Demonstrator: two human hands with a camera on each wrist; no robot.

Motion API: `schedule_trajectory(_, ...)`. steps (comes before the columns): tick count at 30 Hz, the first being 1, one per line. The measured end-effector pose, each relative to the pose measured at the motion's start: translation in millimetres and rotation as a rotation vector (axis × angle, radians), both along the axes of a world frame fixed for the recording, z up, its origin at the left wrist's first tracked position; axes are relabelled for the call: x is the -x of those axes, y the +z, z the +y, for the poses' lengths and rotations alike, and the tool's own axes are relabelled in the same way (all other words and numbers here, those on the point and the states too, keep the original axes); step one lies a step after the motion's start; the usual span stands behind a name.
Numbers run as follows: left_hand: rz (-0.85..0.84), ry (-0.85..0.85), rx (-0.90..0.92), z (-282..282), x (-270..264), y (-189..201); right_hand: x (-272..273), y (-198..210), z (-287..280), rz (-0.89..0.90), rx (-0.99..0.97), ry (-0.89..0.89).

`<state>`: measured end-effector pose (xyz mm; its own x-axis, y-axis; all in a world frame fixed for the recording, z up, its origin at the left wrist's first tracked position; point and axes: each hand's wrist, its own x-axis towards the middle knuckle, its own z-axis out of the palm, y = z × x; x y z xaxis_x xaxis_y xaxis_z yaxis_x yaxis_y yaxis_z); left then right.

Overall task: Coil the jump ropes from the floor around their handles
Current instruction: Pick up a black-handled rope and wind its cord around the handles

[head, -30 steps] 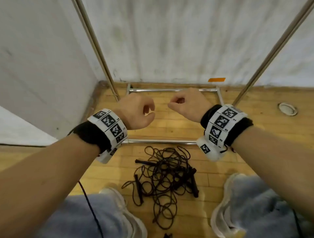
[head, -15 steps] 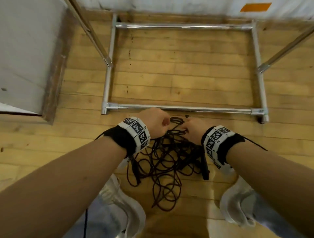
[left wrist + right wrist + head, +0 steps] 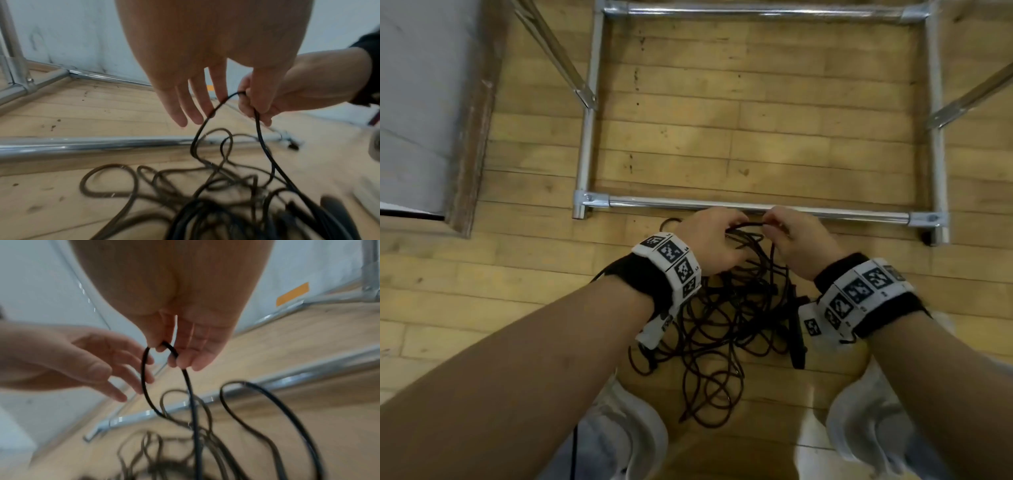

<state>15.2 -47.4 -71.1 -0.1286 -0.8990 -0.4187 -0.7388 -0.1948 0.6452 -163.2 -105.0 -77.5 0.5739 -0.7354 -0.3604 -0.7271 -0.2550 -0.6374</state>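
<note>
Black jump ropes (image 3: pixel 726 329) tangled on floor; right hand (image 3: pixel 185 344) fingers pinch a loop, left hand (image 3: pixel 185 91) fingers spread

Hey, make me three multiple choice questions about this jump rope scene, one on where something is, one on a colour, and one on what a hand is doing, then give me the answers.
1. Where does the tangled pile of jump ropes lie?
A. inside the metal frame
B. on the wooden floor, on the person's side of the metal frame
C. on a shelf

2. What colour is the rope?
A. black
B. orange
C. white

3. What is the right hand doing?
A. resting flat on the floor
B. gripping a handle
C. pinching a rope loop

Answers:
1. B, the head view shows the pile between the shoes and the frame's near bar.
2. A, every strand looks dark black.
3. C, the right wrist view shows the fingertips closed on the loop, while the left hand has its fingers straight beside it.
</note>
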Motion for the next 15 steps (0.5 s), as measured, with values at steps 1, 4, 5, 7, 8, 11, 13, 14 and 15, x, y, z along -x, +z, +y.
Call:
schedule_trajectory(1, 0.069, 0.060, 0.046, -5.3, 1.8, 7.1, -0.8, 9.8, -5.9, -0.077, 0.044, -0.027)
schedule_trajectory(4, 0.186, 0.160, 0.079, -26.8, 5.3, 31.5, -9.1, 35.4, -20.0, -0.233, 0.138, -0.059)
schedule_trajectory(5, 0.235, 0.175, 0.037, -34.3, 5.1, 39.6, -12.2, 43.3, -23.4, -0.292, 0.165, -0.085)
schedule_trajectory(7, 0.329, 0.184, -0.057, -45.4, 3.1, 51.7, -18.0, 57.0, -28.0, -0.412, 0.216, -0.149)
schedule_trajectory(8, 0.346, 0.175, -0.085, -48.8, 2.0, 55.9, -20.1, 62.9, -29.0, -0.465, 0.225, -0.178)
schedule_trajectory(11, 0.364, 0.116, -0.131, -49.1, 0.3, 62.2, -27.1, 79.7, -29.1, -0.561, 0.243, -0.260)
schedule_trajectory(13, 0.383, 0.100, -0.168, -45.2, 1.7, 66.6, -32.2, 93.7, -30.1, -0.620, 0.243, -0.313)
schedule_trajectory(14, 0.399, 0.107, -0.181, -43.1, 2.7, 70.1, -35.2, 102.6, -30.9, -0.653, 0.238, -0.334)
schedule_trajectory(15, 0.409, 0.116, -0.188, -41.6, 3.0, 73.6, -38.3, 112.0, -32.2, -0.687, 0.240, -0.348)
